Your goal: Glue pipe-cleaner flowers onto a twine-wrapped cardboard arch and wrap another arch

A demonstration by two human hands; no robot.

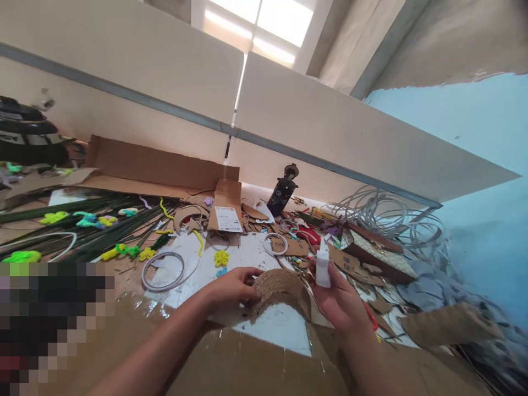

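Note:
A curved, arch-shaped band (278, 283) covered in brown twine is in the middle, above a white sheet (284, 327). My left hand (237, 286) grips its left end between thumb and fingers. Close to its right end is my right hand (336, 302), palm turned up. Its fingers are closed round a small white block-like piece (323, 268) that stands upright; I cannot make out its kind. Whether the right fingers also touch the band is hidden.
White rings (163, 271) and yellow pipe-cleaner flowers (221, 258) lie behind the left hand. A black bottle (282, 190) with a raised lid stands near the wall. Cardboard scraps (355, 264), coiled strips (383, 214) and a twine spool (451, 324) crowd the right side.

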